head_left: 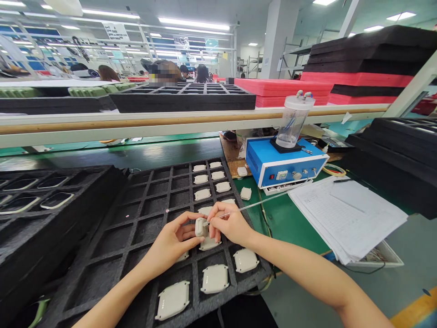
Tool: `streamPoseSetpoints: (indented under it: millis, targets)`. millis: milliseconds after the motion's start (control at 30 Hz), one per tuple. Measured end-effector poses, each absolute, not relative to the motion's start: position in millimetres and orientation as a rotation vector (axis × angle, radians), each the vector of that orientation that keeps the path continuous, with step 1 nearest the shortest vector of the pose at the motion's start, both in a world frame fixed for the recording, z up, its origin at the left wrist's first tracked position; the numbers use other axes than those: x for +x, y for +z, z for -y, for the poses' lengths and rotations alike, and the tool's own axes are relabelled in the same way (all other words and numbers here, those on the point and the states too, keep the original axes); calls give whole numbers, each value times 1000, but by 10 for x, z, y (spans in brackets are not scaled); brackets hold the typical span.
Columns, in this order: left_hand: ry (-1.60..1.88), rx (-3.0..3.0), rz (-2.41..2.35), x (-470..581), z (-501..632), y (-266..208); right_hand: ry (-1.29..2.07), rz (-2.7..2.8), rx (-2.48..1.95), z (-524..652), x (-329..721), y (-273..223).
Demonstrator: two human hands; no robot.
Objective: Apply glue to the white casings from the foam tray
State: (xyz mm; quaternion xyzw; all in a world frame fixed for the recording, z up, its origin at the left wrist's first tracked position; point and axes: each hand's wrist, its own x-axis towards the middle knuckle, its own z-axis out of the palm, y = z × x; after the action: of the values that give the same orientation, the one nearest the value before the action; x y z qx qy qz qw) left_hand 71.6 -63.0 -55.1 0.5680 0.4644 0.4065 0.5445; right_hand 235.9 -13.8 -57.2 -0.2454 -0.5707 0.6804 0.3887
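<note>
Over the black tray (149,231), the left hand (177,236) has fingers clamped on the pale case (200,228), held edgewise; right hand (229,224), just beside, pinches the thin tube (262,201), long axis slanting past the tray's right rim, tip contact unclear.

No word, brand or number can be read; the marks are too small or blurred. Between ten and eleven o'clock, a hanging white sign (116,32) bears dark print — illegible. Toward half past three, paper sheets (351,212) carry faint writing, and at three the blue box's (287,157) small panel window (282,175) — likewise unreadable.
</note>
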Motion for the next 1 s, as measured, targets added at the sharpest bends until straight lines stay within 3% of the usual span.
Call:
streamPoseSetpoints:
  millis: [733, 1000]
  targets:
    - [957, 1330, -1113, 722, 620, -524, 1726, 1432, -641, 147, 2364, -539]
    - [1225, 1002, -1078, 594, 703, -374, 1558, 1421, -685, 209, 2428, -483]
